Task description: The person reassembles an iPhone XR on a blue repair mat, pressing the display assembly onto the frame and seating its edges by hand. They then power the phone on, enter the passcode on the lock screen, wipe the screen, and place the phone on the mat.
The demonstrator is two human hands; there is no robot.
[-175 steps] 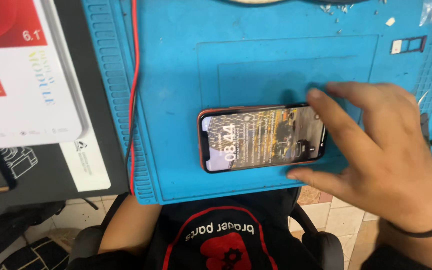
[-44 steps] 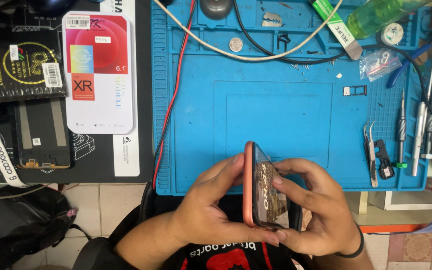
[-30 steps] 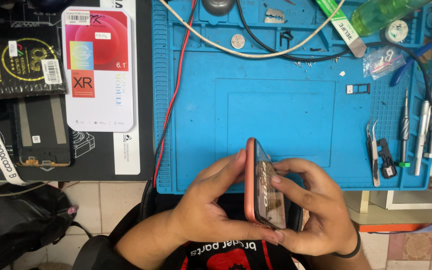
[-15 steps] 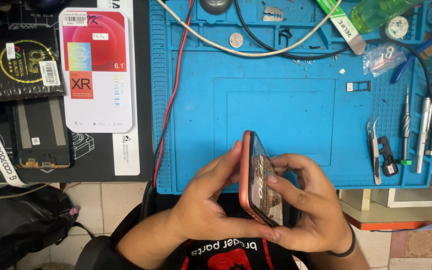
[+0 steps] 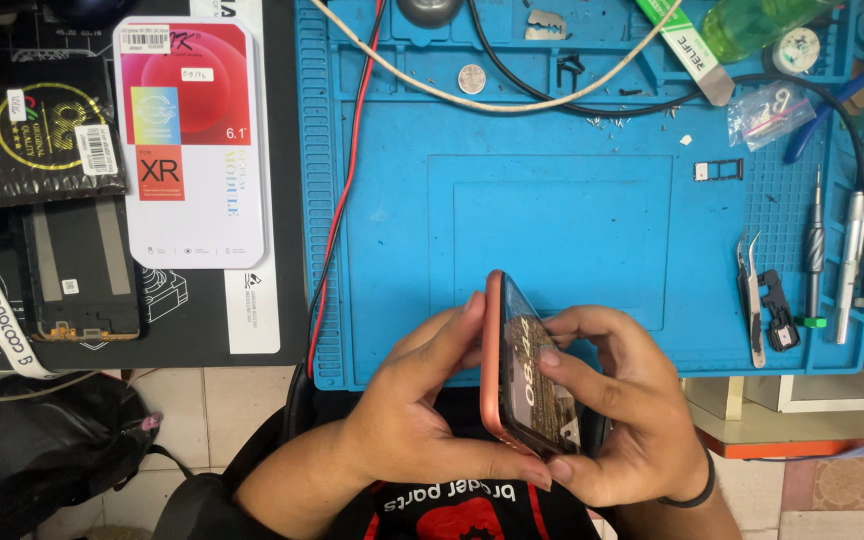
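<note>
You hold the coral-framed smartphone (image 5: 527,375) on edge above the near rim of the blue repair mat (image 5: 552,215), left hand (image 5: 422,410) cupping its back, right hand (image 5: 617,415) fingers pressed on the lit screen; inspection stage, calling for steady grip.

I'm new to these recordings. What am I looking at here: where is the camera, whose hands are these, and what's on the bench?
The one camera sits on the person's head and looks down, so both hands are their own. The left hand and right hand hold a coral-edged phone tilted on its side, screen lit, above the near edge of a blue work mat. On the mat lie cables, a SIM tray, tweezers and screwdrivers. Left of the mat lie a white and red box and a dark screen part.
</note>
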